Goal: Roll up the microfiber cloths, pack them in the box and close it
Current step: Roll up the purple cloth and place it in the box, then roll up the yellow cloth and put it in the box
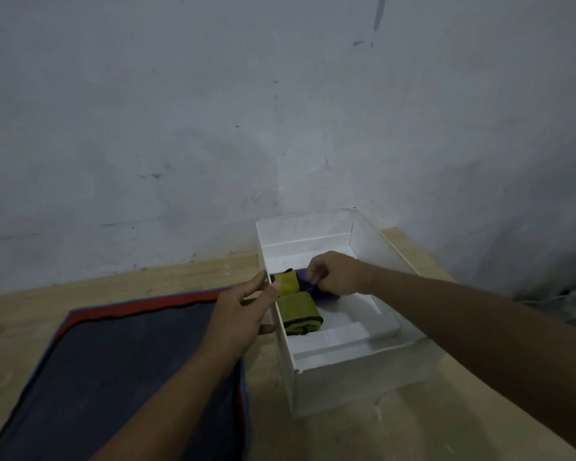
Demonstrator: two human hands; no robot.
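Note:
An open white box (330, 371) stands on the wooden table. Inside it lie two rolled yellow-green cloths with black edges, one near the front (300, 312) and one behind it (288, 281). A purple rolled cloth (326, 298) lies beside them, mostly hidden under my right hand (336, 272), whose fingers curl around it inside the box. My left hand (243, 309) hovers at the box's left wall, fingers extended, a fingertip touching the rear yellow roll. A stack of flat cloths (120, 371), dark grey on top with red and blue edges beneath, lies to the left.
The box's lid flap (305, 229) stands upright at the back against the grey wall. White cardboard inserts (343, 334) line the box's floor. Bare wooden tabletop (396, 427) lies in front of the box.

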